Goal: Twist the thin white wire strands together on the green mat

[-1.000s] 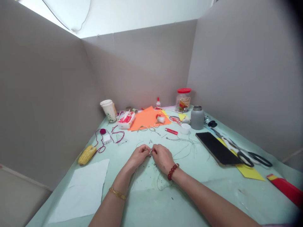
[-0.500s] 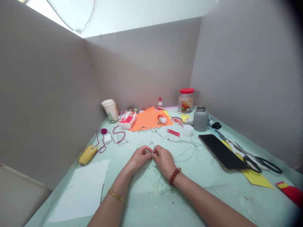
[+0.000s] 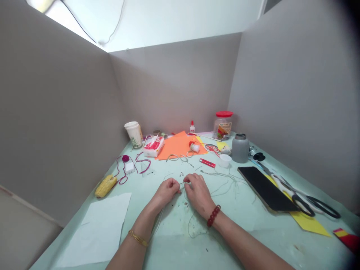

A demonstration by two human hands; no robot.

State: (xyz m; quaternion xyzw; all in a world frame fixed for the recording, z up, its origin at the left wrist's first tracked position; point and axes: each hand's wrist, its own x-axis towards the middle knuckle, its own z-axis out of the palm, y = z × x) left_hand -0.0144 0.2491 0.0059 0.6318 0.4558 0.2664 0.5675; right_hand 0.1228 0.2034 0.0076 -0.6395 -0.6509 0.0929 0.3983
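My left hand (image 3: 168, 190) is closed in a pinch on a thin pale cord (image 3: 158, 225), whose strands trail down beside my left wrist. A small gap to the right, my right hand (image 3: 199, 192) curls its thumb and forefinger at the cord between both hands; the exact grip at its fingertips is too small to see clearly. A loose loop of the same cord (image 3: 194, 235) lies below my right hand. Tiny dark scraps (image 3: 186, 204) are scattered under my fingers. More pale cords (image 3: 232, 180) spread over the table to the right.
Beyond my hands lie a red lighter (image 3: 207, 162), a small white cup (image 3: 225, 161) and orange paper (image 3: 177, 146). A phone (image 3: 267, 189) and scissors (image 3: 298, 197) lie right, near a grey flask (image 3: 240, 149). At left are corn (image 3: 106, 186) and white paper (image 3: 97, 232).
My hands have drawn slightly apart; they were together at the fingertips. My right hand has shifted right and its fingers have loosened. The whole view has tilted a little.
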